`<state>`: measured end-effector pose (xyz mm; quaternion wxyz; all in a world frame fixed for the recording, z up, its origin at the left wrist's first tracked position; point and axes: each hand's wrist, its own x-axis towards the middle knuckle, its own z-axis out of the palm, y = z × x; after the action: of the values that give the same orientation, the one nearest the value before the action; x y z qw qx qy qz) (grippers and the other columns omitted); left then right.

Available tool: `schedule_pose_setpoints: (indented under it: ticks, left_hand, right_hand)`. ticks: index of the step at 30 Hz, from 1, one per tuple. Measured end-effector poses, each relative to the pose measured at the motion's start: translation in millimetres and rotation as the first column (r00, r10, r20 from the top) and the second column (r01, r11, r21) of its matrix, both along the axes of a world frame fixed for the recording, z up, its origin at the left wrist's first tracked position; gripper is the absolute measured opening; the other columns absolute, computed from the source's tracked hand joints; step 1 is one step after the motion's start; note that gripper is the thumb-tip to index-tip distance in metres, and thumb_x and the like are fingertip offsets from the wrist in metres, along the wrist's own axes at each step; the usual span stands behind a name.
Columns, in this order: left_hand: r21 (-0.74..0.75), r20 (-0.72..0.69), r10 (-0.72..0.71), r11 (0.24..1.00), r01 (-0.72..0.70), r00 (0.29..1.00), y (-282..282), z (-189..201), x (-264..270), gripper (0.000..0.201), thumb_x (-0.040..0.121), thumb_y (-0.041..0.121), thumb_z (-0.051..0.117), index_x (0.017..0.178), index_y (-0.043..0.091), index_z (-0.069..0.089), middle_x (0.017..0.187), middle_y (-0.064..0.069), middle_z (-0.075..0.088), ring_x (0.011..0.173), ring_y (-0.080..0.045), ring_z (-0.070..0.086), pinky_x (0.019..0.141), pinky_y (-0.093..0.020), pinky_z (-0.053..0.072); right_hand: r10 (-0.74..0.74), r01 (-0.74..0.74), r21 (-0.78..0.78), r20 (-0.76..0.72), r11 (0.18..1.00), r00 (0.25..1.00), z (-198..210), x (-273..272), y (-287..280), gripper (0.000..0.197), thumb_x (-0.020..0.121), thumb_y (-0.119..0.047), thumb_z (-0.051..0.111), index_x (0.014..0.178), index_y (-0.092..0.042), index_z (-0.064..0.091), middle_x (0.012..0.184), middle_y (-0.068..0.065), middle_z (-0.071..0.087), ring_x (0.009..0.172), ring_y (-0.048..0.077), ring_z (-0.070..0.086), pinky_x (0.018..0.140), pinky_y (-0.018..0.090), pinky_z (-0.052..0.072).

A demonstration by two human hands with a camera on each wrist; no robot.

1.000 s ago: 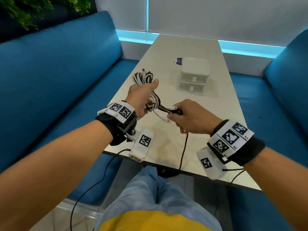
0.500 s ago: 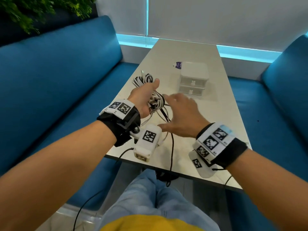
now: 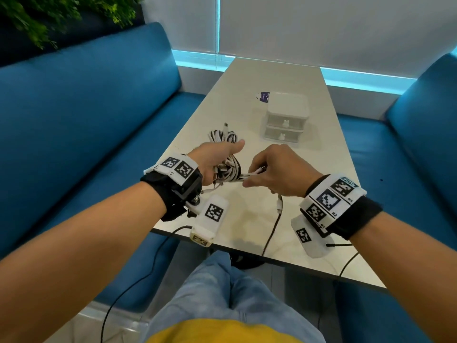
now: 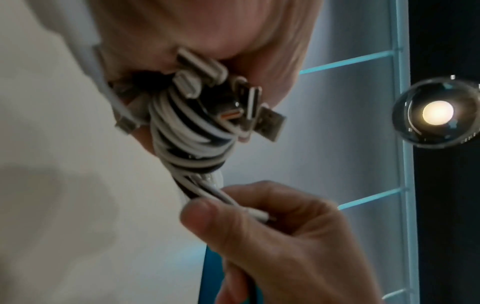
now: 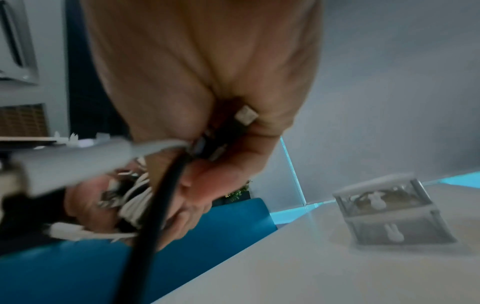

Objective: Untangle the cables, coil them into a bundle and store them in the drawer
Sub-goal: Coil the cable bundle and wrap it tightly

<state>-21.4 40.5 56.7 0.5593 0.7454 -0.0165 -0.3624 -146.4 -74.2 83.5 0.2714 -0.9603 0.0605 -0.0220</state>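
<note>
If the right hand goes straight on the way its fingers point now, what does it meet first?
The cable bundle in the left hand: the right hand points left at it and already pinches loose strands from it. Depth looks about level.

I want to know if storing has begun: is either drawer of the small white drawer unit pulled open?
No: in the head view both drawers of the drawer unit sit flush and closed, their small knobs facing the person.

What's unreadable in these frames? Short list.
- Cable count in the cable bundle: head view, left hand covers the middle.
- Right hand grip: right wrist view is motion-blurred.
- Drawer unit contents: fronts too small in head view, blurred in right wrist view.
- Purple item: half hidden behind the drawer unit.
</note>
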Motion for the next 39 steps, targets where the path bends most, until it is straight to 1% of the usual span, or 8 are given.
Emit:
schedule_pose_setpoints:
  ticks: [2, 7, 12, 20, 26, 30, 34, 39]
  left_hand:
    - [0.092, -0.003, -0.170, 0.981, 0.170, 0.985, 5, 2, -6, 0.097, 0.043, 0.064, 0.081, 0.121, 0.010, 0.058, 0.108, -0.016, 0.071, 0.096, -0.031, 0.071, 0.087, -0.042, 0.055]
    - [0.109, -0.100, -0.454, 0.879, 0.463, 0.885, 17, 6, -18, 0.023, 0.092, 0.030, 0.060, 0.087, 0.007, 0.060, 0.063, -0.006, 0.065, 0.055, -0.018, 0.061, 0.052, -0.027, 0.047]
    - [-0.240, -0.329, -0.427, 0.901, 0.363, 0.843, 27, 1, -22, 0.043, 0.072, 0.057, 0.060, 0.080, 0.015, 0.061, 0.066, -0.002, 0.054, 0.060, -0.014, 0.050, 0.065, -0.026, 0.044]
    - [-0.292, -0.338, -0.415, 0.900, 0.325, 0.845, 26, -3, -23, 0.055, 0.059, 0.067, 0.060, 0.068, 0.014, 0.072, 0.068, -0.002, 0.045, 0.065, -0.013, 0.041, 0.060, -0.021, 0.045]
    - [-0.374, -0.241, -0.545, 0.816, 0.441, 0.803, 29, -14, -17, 0.047, 0.039, 0.034, 0.098, 0.077, 0.016, 0.077, 0.075, -0.006, 0.054, 0.071, -0.016, 0.050, 0.076, -0.027, 0.045]
    - [-0.286, -0.184, -0.602, 0.789, 0.544, 0.777, 29, -10, -19, 0.038, 0.059, 0.008, 0.084, 0.090, 0.008, 0.063, 0.075, -0.009, 0.050, 0.066, -0.017, 0.051, 0.067, -0.027, 0.046]
    - [-0.159, -0.146, -0.651, 0.758, 0.632, 0.745, 29, -8, -21, 0.074, 0.038, 0.016, 0.094, 0.101, 0.002, 0.057, 0.096, -0.021, 0.051, 0.072, -0.022, 0.053, 0.070, -0.030, 0.044]
    - [-0.132, -0.094, -0.670, 0.742, 0.658, 0.737, 28, -7, -26, 0.038, 0.051, 0.014, 0.083, 0.081, 0.005, 0.061, 0.078, -0.017, 0.054, 0.065, -0.024, 0.053, 0.064, -0.031, 0.044]
  right_hand:
    - [0.048, -0.048, 0.011, 0.008, 0.999, 0.999, 2, -2, 2, 0.020, 0.072, -0.028, 0.084, 0.072, -0.012, 0.071, 0.057, -0.009, 0.060, 0.042, -0.004, 0.052, 0.043, 0.009, 0.037]
    - [0.156, -0.157, 0.015, 0.077, 0.987, 0.985, -2, -4, 6, 0.029, 0.061, -0.032, 0.089, 0.074, -0.014, 0.071, 0.065, -0.006, 0.065, 0.057, 0.006, 0.056, 0.054, 0.018, 0.042]
    - [0.058, -0.130, 0.353, 0.207, 0.926, 0.977, -11, -2, 0, 0.019, 0.058, -0.026, 0.089, 0.067, -0.025, 0.073, 0.061, -0.005, 0.063, 0.048, 0.010, 0.049, 0.050, 0.023, 0.041]
    - [-0.062, 0.036, 0.506, 0.036, 0.862, 0.997, -12, -1, 0, 0.018, 0.066, -0.017, 0.087, 0.077, -0.014, 0.073, 0.064, -0.005, 0.065, 0.045, 0.014, 0.052, 0.041, 0.014, 0.039]
    - [-0.101, 0.093, 0.532, -0.014, 0.842, 0.995, -16, 5, -2, 0.031, 0.061, -0.011, 0.090, 0.080, -0.004, 0.067, 0.082, 0.014, 0.066, 0.042, 0.010, 0.051, 0.051, 0.026, 0.052]
    - [-0.135, 0.101, 0.500, 0.032, 0.860, 0.990, -17, 7, -3, 0.049, 0.060, -0.006, 0.088, 0.088, -0.013, 0.048, 0.091, 0.008, 0.054, 0.049, 0.013, 0.050, 0.047, 0.026, 0.049]
    - [-0.060, 0.039, 0.432, 0.035, 0.901, 0.998, -13, 9, -6, 0.062, 0.054, -0.011, 0.092, 0.087, -0.018, 0.040, 0.090, 0.007, 0.051, 0.045, 0.008, 0.043, 0.043, 0.025, 0.043]
    - [0.056, -0.040, 0.371, -0.030, 0.928, 0.998, -4, 12, -11, 0.059, 0.052, -0.013, 0.093, 0.088, -0.019, 0.047, 0.087, 0.010, 0.049, 0.041, 0.003, 0.040, 0.041, 0.022, 0.037]
